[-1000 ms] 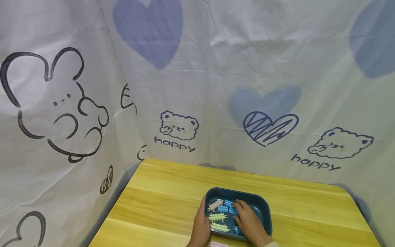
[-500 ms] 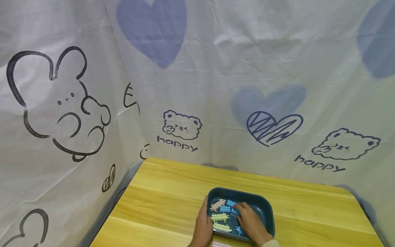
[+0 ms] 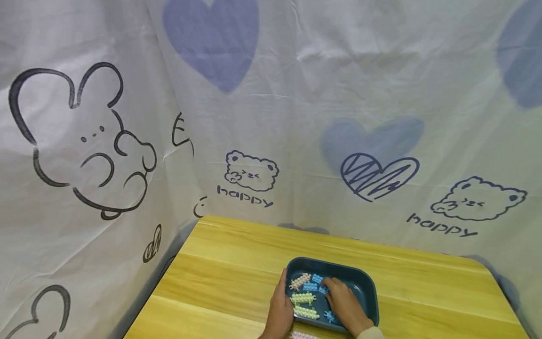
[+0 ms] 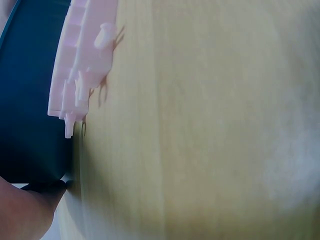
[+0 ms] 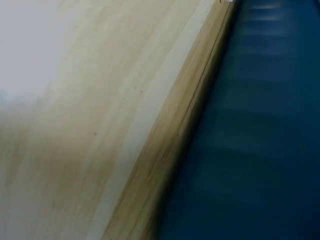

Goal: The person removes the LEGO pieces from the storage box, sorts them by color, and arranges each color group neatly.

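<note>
A dark teal tray [image 3: 367, 287] stands on the wooden table, holding several knobbly plastic building pieces in its left half. My left hand [image 3: 279, 308] lies along the tray's left wall, fingers straight against its outside. Inside the tray, my right hand [image 3: 345, 303] has its fingers bent down and pinches a blue building piece [image 3: 323, 289], which it partly covers. Two other blue pieces [image 3: 310, 286] and a peach one [image 3: 300, 281] lie close by. Below them are two yellow-green pieces [image 3: 303, 298]. Another blue piece [image 3: 330, 317] sits under my right palm.
A pink building piece [image 4: 82, 55] lies on the table [image 4: 210, 120] against the tray's near side. Behind the table and at its left hangs a white cloth [image 3: 296, 179] printed with hearts and cartoon animals.
My right fingers have drawn in and bent more over the blue piece. The left hand keeps its place on the tray. The whole head view has shifted slightly.
</note>
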Motion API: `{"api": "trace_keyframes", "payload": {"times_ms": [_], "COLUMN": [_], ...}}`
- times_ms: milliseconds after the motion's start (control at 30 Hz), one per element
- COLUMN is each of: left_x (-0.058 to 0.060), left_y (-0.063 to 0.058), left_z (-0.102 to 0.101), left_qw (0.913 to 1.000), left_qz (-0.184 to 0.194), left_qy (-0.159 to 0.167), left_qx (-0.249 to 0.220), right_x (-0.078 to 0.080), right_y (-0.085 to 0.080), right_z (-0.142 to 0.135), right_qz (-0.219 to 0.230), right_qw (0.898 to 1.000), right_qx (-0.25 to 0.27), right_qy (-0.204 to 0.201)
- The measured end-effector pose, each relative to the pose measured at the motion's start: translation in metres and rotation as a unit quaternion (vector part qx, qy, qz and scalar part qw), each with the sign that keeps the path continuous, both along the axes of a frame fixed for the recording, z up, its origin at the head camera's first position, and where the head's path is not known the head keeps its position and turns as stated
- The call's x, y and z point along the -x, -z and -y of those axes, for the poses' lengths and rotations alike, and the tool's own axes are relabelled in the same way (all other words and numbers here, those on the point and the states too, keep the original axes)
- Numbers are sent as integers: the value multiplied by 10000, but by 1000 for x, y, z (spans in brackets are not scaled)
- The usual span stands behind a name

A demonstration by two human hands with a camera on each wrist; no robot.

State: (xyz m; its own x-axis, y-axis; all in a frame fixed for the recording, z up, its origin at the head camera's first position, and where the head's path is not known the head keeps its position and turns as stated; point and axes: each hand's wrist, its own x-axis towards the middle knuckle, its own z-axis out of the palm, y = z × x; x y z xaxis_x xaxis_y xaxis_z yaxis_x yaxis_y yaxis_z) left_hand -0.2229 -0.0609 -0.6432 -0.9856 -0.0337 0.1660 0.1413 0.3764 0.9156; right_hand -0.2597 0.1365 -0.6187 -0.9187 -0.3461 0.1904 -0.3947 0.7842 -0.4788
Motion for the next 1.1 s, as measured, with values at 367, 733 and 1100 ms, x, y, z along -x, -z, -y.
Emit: {"api": "trace_keyframes", "payload": {"times_ms": [367, 733, 1100], "left_x": [0, -1, -2], "left_y": [-3, -3, -1], "left_z": [-2, -1, -1], "left_qw": [10000, 10000, 9999], "left_qz": [-14, -16, -115], "left_qy": [25, -11, -66], "left_qx": [-22, -39, -52], "right_x": [0, -9, -17], "right_y": [0, -17, -33], "right_z": [-3, -6, -9], "right_qz": [-151, -508, -384], "right_qw": [9999, 9985, 9988], "right_qx": [-32, 157, 49], "right_qy": [61, 93, 302]}}
